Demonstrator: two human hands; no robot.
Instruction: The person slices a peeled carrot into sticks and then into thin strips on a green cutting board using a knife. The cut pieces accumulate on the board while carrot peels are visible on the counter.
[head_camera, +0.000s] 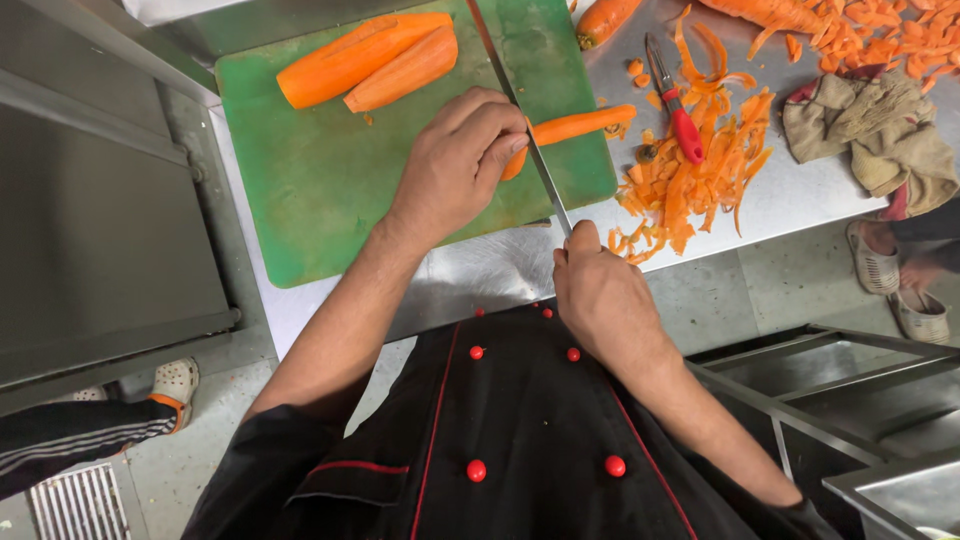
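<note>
Left hand (455, 160): curled over one end of a peeled carrot (575, 126), fingertips tucked back, pinning it to the board so it cannot roll under the blade.
Right hand (600, 295): closed round the handle of a knife (520, 110), at the near edge of the worktop (800, 200); the handle itself is hidden in the fist.
Knife: long blade runs away from the body across the board, lying right beside the left knuckles, which seem to guide it.
Carrot: at the right edge of the green board (320, 190), crosswise to the blade.
Halves (370, 60): two long carrot pieces at the board's far edge, apart from the blade.
Peeler (675, 105): red-handled, lying on the peelings (690, 170) just right of the board.
Cloth (880, 135): crumpled at the worktop's right edge.
</note>
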